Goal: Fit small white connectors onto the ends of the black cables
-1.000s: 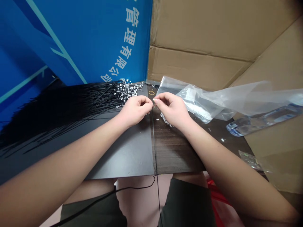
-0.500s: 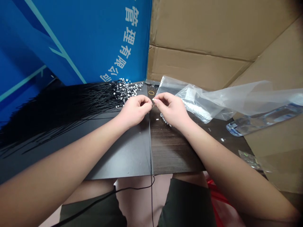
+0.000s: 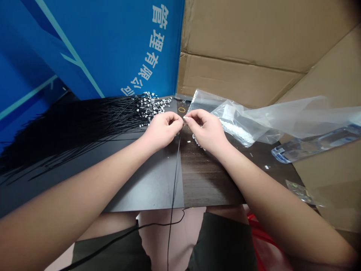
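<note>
My left hand (image 3: 163, 131) and my right hand (image 3: 207, 131) meet at the far middle of the table, fingertips pinched almost together. The left fingers hold the end of a thin black wire (image 3: 175, 177), which runs down over the table's near edge. A tiny white piece (image 3: 185, 118) sits in my right fingertips. To the left lies a large sheaf of black wires (image 3: 84, 130), its far ends fitted with small white-and-metal connectors (image 3: 152, 107). Several loose white pieces (image 3: 196, 141) lie just beyond my right hand.
A crumpled clear plastic bag (image 3: 239, 120) lies to the right, and a clear packet (image 3: 310, 146) lies beyond it. A small yellow ring (image 3: 182, 110) sits at the far edge. A blue printed board (image 3: 84, 45) and cardboard sheets (image 3: 239, 45) form the back walls.
The hanging black wire has swung left at its lower end. My hands stay pinched together at nearly the same spot, and the view has shifted only slightly.
</note>
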`<state>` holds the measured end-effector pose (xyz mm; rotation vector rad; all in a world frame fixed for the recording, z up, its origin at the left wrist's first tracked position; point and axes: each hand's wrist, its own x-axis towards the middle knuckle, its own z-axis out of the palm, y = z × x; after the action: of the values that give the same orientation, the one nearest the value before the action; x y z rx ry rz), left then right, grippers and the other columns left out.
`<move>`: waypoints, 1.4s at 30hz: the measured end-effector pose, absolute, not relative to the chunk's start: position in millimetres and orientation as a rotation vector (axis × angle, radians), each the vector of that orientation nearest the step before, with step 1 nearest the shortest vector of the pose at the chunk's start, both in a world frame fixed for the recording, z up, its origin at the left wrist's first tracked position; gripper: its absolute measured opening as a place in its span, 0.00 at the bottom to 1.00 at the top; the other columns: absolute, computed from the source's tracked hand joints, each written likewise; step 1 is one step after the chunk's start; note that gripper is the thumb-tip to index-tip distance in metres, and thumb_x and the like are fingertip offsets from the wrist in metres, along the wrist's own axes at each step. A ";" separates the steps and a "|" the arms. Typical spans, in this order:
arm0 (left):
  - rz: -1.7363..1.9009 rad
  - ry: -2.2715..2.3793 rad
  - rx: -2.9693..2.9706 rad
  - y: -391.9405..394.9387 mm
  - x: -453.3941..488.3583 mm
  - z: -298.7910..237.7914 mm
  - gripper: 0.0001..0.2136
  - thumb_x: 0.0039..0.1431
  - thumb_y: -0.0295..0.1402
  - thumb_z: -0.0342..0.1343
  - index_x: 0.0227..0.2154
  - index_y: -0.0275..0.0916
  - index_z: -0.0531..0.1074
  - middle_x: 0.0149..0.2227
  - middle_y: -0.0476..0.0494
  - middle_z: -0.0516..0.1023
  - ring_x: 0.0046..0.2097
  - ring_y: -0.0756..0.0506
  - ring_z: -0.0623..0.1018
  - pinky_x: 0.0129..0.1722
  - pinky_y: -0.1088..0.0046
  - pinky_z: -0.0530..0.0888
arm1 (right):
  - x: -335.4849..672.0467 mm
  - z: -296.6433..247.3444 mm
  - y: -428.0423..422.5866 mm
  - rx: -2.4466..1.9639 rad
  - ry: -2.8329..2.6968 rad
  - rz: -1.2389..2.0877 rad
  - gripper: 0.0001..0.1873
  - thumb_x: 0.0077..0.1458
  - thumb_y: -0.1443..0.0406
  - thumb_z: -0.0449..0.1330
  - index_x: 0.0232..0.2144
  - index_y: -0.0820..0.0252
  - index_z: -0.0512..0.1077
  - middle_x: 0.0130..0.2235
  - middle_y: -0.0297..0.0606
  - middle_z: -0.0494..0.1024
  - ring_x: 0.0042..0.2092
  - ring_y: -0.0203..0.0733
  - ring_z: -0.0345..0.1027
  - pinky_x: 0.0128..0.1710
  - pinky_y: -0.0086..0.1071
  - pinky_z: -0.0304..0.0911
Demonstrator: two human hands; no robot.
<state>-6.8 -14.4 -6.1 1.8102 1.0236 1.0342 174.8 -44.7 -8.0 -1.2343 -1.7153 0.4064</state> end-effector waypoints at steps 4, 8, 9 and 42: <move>1.021 1.032 1.809 -15.3 -7.1 -6.0 0.07 0.59 0.36 0.58 0.28 0.39 0.74 0.26 0.50 0.75 0.30 0.48 0.73 0.33 0.69 0.68 | 174.6 -6.6 -45.3 -1.225 -1.712 0.409 0.07 0.64 0.62 0.61 0.36 0.56 0.78 0.37 0.35 0.84 0.36 0.42 0.73 0.40 0.38 0.66; 1.028 1.039 1.798 -17.6 -6.0 -2.4 0.07 0.58 0.35 0.58 0.27 0.39 0.74 0.25 0.50 0.74 0.29 0.48 0.72 0.33 0.69 0.68 | 174.3 -6.5 -46.4 -1.236 -1.707 0.413 0.06 0.64 0.62 0.62 0.36 0.56 0.79 0.37 0.36 0.84 0.36 0.42 0.73 0.40 0.38 0.66; 1.027 1.041 1.795 -17.9 -5.8 -1.7 0.07 0.58 0.35 0.58 0.27 0.39 0.74 0.25 0.50 0.74 0.29 0.48 0.71 0.33 0.69 0.67 | 174.3 -6.7 -46.5 -1.240 -1.706 0.411 0.06 0.64 0.62 0.62 0.36 0.56 0.79 0.37 0.36 0.84 0.36 0.42 0.73 0.40 0.39 0.66; 1.024 0.962 1.568 -19.8 -1.1 -0.9 0.09 0.54 0.37 0.64 0.25 0.39 0.74 0.23 0.50 0.72 0.27 0.50 0.69 0.32 0.69 0.66 | 175.7 -11.8 -45.1 -1.152 -1.734 0.224 0.06 0.67 0.65 0.60 0.37 0.55 0.78 0.40 0.37 0.85 0.41 0.44 0.77 0.46 0.41 0.69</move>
<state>-1.1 -19.8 -0.9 1.5683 0.9616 1.0239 175.7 -45.1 -11.8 -1.1520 -1.7340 0.2238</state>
